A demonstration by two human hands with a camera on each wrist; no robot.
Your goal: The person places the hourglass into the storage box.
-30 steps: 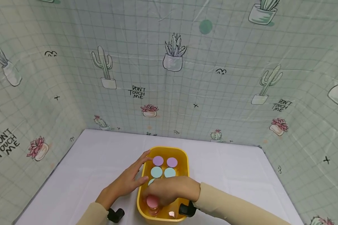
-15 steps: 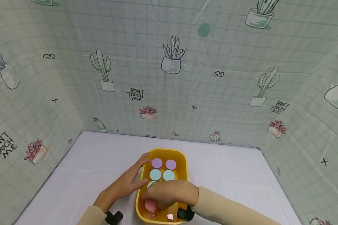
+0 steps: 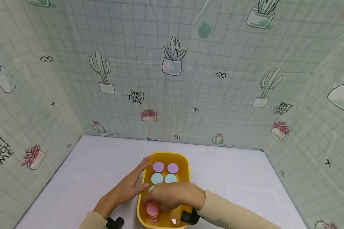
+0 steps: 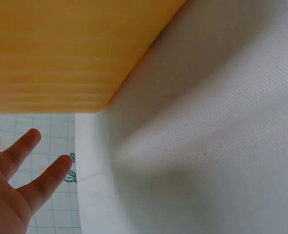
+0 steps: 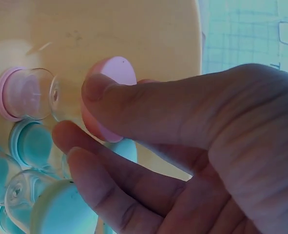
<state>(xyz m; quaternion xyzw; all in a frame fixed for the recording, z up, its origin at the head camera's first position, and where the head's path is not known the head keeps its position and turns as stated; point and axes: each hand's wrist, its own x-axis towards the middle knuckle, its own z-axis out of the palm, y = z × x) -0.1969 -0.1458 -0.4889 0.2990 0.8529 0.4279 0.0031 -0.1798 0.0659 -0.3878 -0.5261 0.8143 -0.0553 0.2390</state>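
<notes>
My right hand [image 3: 173, 194] reaches down into a yellow bin [image 3: 169, 153], knuckles up. Its thumb and forefinger pinch the pink lid [image 5: 122, 73] of a small clear jar; in the head view this pink-lidded jar [image 3: 153, 209] is near the bin's front left. Behind the hand are jars with teal lids [image 3: 157, 178] and two with purple lids [image 3: 158, 167]; one teal lid is partly covered by the hand. My left hand [image 3: 124, 190] is at the bin's left rim, fingers straight and spread; the left wrist view shows two of its fingers near the bin's outer wall [image 4: 61, 58].
The bin stands on a white tablecloth [image 3: 226, 178]. A patterned cactus curtain [image 3: 172, 95] rises behind the table and along both sides. A black wrist camera [image 3: 190, 217] overlaps the bin's front right corner in the head view; another black one [image 3: 114, 223] hangs under the left wrist.
The head view has shifted slightly, so the whole scene sits a little lower and further left. Both hands keep their places at the bin, the right still pinching the pink lid.
</notes>
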